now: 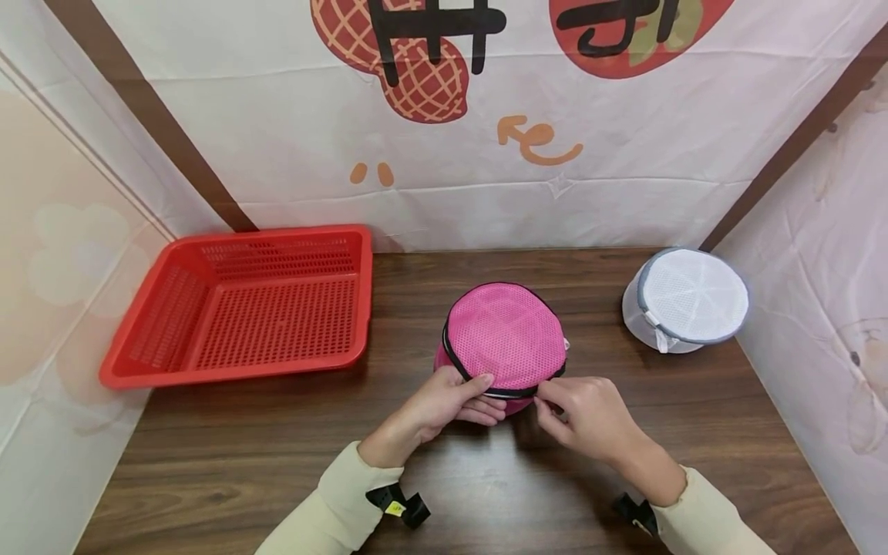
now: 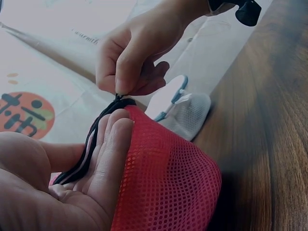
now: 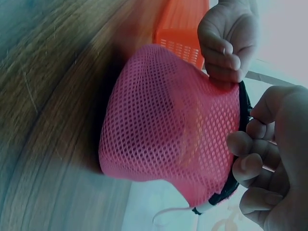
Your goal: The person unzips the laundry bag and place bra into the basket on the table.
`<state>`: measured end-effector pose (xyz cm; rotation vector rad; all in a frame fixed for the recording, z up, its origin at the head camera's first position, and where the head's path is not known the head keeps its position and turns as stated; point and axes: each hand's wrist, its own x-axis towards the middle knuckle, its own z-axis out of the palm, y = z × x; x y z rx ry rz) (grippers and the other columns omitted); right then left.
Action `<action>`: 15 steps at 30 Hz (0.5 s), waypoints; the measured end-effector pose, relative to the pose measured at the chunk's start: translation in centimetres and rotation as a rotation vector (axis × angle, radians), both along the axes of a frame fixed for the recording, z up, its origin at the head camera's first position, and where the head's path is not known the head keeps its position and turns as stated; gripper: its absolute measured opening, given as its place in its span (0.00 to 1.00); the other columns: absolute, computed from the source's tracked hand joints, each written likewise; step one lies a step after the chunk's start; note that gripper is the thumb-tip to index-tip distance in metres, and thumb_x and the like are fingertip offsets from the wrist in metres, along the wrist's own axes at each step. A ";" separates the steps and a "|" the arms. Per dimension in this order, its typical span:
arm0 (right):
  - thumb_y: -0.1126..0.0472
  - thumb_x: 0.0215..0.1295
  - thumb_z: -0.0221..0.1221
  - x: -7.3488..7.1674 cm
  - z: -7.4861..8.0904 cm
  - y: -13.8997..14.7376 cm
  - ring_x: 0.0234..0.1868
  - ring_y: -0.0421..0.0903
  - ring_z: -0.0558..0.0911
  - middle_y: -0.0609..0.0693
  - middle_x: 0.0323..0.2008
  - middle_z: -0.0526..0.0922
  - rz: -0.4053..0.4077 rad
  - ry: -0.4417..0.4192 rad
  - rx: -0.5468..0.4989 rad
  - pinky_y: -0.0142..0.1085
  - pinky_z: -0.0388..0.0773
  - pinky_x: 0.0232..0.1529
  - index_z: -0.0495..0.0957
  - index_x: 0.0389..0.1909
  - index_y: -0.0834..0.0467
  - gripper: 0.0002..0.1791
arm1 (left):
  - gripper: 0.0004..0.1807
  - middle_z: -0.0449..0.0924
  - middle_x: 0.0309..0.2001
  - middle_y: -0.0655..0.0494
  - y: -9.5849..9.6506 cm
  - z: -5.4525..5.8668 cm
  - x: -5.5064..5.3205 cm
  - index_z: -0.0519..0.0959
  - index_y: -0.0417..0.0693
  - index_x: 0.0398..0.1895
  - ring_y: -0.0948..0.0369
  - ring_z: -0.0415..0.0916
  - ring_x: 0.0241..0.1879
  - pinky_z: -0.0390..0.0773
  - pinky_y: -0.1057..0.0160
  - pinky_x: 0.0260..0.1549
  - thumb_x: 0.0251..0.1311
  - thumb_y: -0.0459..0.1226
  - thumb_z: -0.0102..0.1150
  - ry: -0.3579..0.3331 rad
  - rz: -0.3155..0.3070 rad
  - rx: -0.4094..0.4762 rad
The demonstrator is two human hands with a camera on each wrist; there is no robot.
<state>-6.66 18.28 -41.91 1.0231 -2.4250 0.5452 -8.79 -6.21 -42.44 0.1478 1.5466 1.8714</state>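
Note:
A round pink mesh laundry bag [image 1: 506, 335] stands on the table in the middle of the head view, its lid edged by a black zipper band [image 2: 89, 149]. My left hand [image 1: 447, 401] pinches the front of this band, thumb above the rim and fingers beneath it against the mesh side. Just to its right, my right hand [image 1: 590, 420] pinches the small zipper pull [image 2: 117, 97] between thumb and index finger; the fingertips mostly cover it. In the right wrist view the mesh side [image 3: 163, 115] bulges, and a pale strap hangs near the band.
A red plastic basket [image 1: 364, 308] with slotted walls sits at the left on the wooden table [image 1: 486, 493]. At the back right stands a white mesh laundry bag [image 1: 694, 297] with grey trim. Printed cloth walls [image 1: 277, 139] enclose the back and sides.

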 end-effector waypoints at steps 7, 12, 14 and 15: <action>0.60 0.54 0.59 -0.1 0.0 0.7 0.18 0.29 0.57 0.34 0.15 0.62 -0.017 0.017 -0.004 0.25 0.55 0.15 0.66 0.18 0.44 0.13 | 0.23 0.86 0.40 0.34 -0.1 -0.1 0.1 0.76 0.17 0.51 0.57 0.87 0.37 0.87 0.56 0.44 0.80 0.37 0.46 -0.003 -0.008 0.009; 0.60 0.53 0.58 -0.2 0.0 1.2 0.18 0.29 0.57 0.35 0.14 0.64 -0.032 0.021 -0.015 0.24 0.54 0.15 0.66 0.18 0.43 0.13 | 0.23 0.86 0.40 0.34 -0.2 0.0 0.1 0.76 0.16 0.51 0.58 0.87 0.37 0.87 0.57 0.43 0.80 0.37 0.45 -0.005 -0.014 0.007; 0.61 0.53 0.58 -0.3 0.0 1.3 0.18 0.28 0.57 0.34 0.14 0.64 -0.039 0.022 -0.015 0.24 0.54 0.15 0.66 0.18 0.43 0.13 | 0.23 0.86 0.40 0.34 -0.2 0.1 0.1 0.76 0.16 0.51 0.58 0.87 0.37 0.87 0.57 0.43 0.80 0.37 0.45 -0.006 -0.016 0.005; 0.61 0.52 0.58 -0.3 0.0 1.4 0.18 0.28 0.57 0.34 0.14 0.64 -0.043 0.023 -0.013 0.24 0.53 0.15 0.66 0.17 0.43 0.13 | 0.24 0.86 0.40 0.34 -0.3 0.1 0.1 0.76 0.16 0.51 0.58 0.87 0.37 0.87 0.57 0.43 0.80 0.37 0.45 -0.005 -0.016 0.005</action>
